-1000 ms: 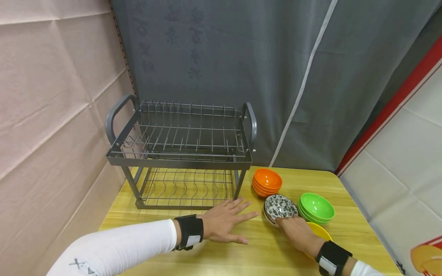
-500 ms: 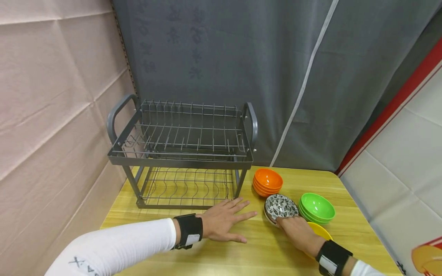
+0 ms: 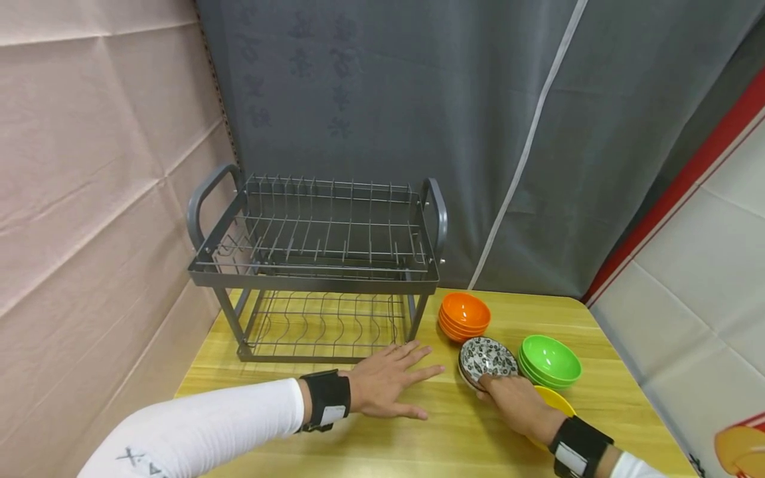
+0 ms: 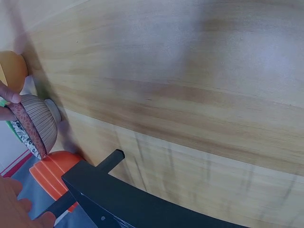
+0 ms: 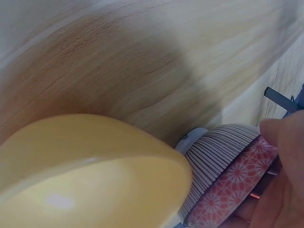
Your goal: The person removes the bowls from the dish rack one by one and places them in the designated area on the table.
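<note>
A small patterned bowl (image 3: 487,355), floral black and white inside, stands on the table at the right. Its outside shows vertical stripes and a red patterned band (image 5: 235,175); whether it is one bowl or a stack I cannot tell. My right hand (image 3: 516,401) pinches its near rim, thumb outside and fingers over the inner side. My left hand (image 3: 388,384), fingers spread and holding nothing, is beside the front right corner of a two-tier dish rack (image 3: 313,285).
Orange bowls (image 3: 464,318) are stacked behind the patterned bowl, and green bowls (image 3: 548,362) to its right. A yellow bowl (image 3: 552,399) sits partly hidden by the right hand. A grey curtain (image 3: 370,93) hangs behind the wooden table (image 3: 358,445).
Both hands stay almost where they were, the right still at the patterned bowl's rim. The head view has shifted very slightly.
</note>
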Motion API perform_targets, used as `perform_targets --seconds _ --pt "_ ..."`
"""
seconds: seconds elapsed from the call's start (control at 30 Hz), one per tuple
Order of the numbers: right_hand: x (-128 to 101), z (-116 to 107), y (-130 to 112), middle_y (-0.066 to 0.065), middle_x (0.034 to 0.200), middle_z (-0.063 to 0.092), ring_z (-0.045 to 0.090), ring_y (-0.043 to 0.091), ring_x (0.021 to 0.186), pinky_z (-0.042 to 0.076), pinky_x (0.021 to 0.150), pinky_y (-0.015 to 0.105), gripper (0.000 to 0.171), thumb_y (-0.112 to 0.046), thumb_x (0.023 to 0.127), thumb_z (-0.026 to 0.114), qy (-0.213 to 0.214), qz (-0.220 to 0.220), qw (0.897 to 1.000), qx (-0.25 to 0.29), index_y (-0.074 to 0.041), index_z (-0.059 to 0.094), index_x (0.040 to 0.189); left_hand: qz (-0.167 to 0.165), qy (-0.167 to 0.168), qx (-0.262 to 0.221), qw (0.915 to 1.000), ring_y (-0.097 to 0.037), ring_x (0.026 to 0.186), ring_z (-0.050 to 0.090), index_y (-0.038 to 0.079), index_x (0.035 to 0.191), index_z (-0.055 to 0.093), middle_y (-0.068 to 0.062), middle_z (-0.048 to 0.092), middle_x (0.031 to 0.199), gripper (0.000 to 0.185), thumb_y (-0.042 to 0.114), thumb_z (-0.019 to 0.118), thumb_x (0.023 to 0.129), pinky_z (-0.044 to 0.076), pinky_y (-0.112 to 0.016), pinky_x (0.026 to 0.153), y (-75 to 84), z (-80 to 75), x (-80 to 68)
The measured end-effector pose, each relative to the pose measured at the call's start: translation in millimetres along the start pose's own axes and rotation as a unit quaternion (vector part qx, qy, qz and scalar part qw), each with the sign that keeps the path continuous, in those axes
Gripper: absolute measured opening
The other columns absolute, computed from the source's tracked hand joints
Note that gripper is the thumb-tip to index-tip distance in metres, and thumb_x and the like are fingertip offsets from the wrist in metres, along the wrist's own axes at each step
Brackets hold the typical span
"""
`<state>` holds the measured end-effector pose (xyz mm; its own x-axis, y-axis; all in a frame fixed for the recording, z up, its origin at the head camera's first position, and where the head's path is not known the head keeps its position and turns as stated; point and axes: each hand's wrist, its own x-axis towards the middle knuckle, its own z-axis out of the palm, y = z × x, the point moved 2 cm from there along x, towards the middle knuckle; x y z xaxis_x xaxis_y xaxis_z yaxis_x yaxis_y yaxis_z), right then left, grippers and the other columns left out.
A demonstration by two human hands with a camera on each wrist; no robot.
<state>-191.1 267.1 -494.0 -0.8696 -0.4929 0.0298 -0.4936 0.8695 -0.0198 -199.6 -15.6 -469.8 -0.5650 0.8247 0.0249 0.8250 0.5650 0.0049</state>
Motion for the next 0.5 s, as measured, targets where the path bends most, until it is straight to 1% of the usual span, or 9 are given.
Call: perform_targets --seconds 0.03,0.07,0.13,0.2,0.3,0.37,0.5 --pt "0 -1 0 -0.007 0.08 0.066 0.064 0.013 0.07 0.053 0.059 0.036 0.009 -0.026 0.094 0.071 0.0 0.0 1.0 0.003 -0.019 0.066 0.09 -0.001 0.001 -0.003 1.0 -0.03 0.158 0.02 0.037 0.163 0.013 -0.007 0.013 0.171 0.08 0.075 0.037 0.096 0.028 -0.053 0.124 -0.7 -0.3 -0.1" --pt "0 -1 0 -0.003 0.087 0.071 0.068 0.017 0.076 0.057 0.064 0.039 0.011 -0.026 0.094 0.071 -0.001 0.001 1.0 0.005 -0.016 0.069 0.095 -0.001 0.003 -0.004 1.0 -0.031 0.157 0.02 0.037 0.163 0.014 -0.007 0.013 0.171 0.08 0.074 0.038 0.096 0.028 -0.053 0.125 -1.5 -0.4 -0.3" --pt "1 -2 0 0.009 0.105 0.075 0.073 0.028 0.093 0.061 0.079 0.048 0.025 -0.029 0.094 0.071 0.001 -0.001 1.0 0.0 -0.009 0.071 0.108 -0.001 0.008 -0.007 0.9999 -0.031 0.157 0.021 0.036 0.163 0.015 -0.008 0.014 0.171 0.08 0.074 0.039 0.096 0.028 -0.053 0.125 -3.1 -0.7 -1.2" --pt "2 -4 0 0.018 0.123 0.072 0.07 0.037 0.11 0.057 0.094 0.054 0.04 -0.032 0.094 0.07 0.001 0.0 1.0 -0.006 -0.004 0.069 0.122 -0.001 0.012 -0.009 0.9999 -0.031 0.157 0.022 0.035 0.163 0.016 -0.008 0.016 0.171 0.08 0.073 0.039 0.096 0.028 -0.053 0.125 -4.6 -0.9 -2.5" --pt "5 -8 -2 0.02 0.136 0.065 0.061 0.042 0.126 0.048 0.107 0.058 0.052 -0.038 0.095 0.068 0.0 0.004 1.0 -0.01 -0.003 0.064 0.133 -0.004 0.013 -0.005 0.9999 -0.031 0.157 0.023 0.035 0.163 0.017 -0.008 0.017 0.171 0.08 0.074 0.036 0.097 0.03 -0.053 0.124 -6.6 -2.0 -6.0" --pt "8 -12 -6 0.02 0.142 0.061 0.056 0.043 0.133 0.043 0.112 0.059 0.057 -0.042 0.095 0.067 0.006 0.002 1.0 -0.007 -0.006 0.061 0.139 -0.009 0.011 -0.006 0.9999 -0.031 0.157 0.023 0.035 0.163 0.017 -0.008 0.017 0.17 0.079 0.074 0.036 0.097 0.03 -0.054 0.124 -8.7 -3.3 -8.7" --pt "12 -20 -16 0.017 0.152 0.053 0.047 0.045 0.141 0.036 0.117 0.063 0.066 -0.051 0.095 0.064 0.027 -0.014 1.0 0.0 -0.013 0.053 0.148 -0.031 0.001 -0.019 0.9994 -0.031 0.157 0.021 0.038 0.162 0.017 -0.007 0.017 0.171 0.077 0.072 0.04 0.097 0.027 -0.058 0.124 -16.1 -5.6 -14.5"
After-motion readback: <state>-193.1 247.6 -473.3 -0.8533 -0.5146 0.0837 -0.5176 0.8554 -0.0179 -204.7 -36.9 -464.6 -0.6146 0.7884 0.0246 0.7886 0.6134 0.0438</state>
